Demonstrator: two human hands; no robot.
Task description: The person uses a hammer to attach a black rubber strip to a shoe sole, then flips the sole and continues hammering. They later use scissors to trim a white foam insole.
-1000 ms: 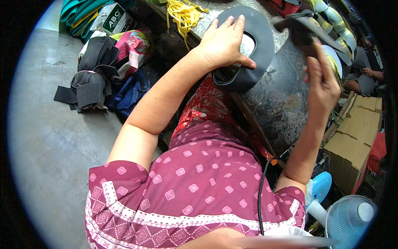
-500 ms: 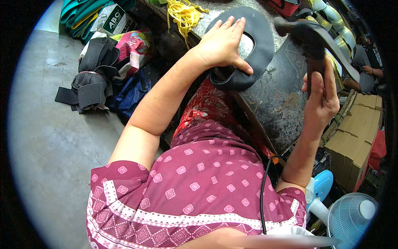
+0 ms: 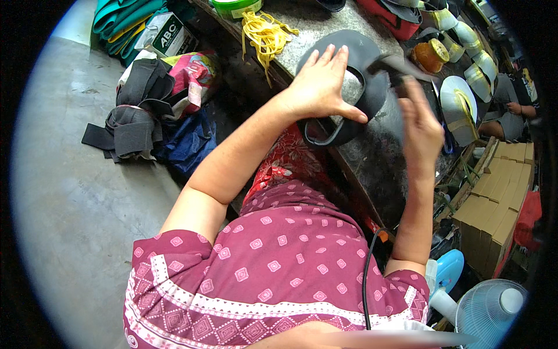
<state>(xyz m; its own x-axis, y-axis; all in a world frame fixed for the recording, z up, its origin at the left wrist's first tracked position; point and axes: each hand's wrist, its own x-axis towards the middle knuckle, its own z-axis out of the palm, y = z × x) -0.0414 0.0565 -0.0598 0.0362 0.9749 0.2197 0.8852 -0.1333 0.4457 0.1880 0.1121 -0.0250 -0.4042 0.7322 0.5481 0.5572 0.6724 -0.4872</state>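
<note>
My left hand (image 3: 319,93) lies flat on a dark, smooth, rounded piece (image 3: 349,43) with an opening through its middle, fingers stretched out and thumb spread to the right. A looped black band curves under the thumb at the piece's near edge. In my right hand (image 3: 423,128) is a hammer (image 3: 398,65), blurred by motion. Its head hangs at or just over the right edge of the dark piece; whether it touches cannot be made out. The piece rests on a worn grey slab (image 3: 381,174).
Yellow cords (image 3: 264,38) and a green-rimmed tub (image 3: 237,7) sit at the back. An orange-brown jar (image 3: 430,55) and a white sole-shaped piece (image 3: 459,107) lie right. Cartons (image 3: 494,192) and a fan (image 3: 491,314) stand lower right; dark fabric bundles (image 3: 136,116) are left.
The hammer has swung down and left with my right hand, toward the dark piece. My left hand stays on the piece; the view has shifted slightly.
</note>
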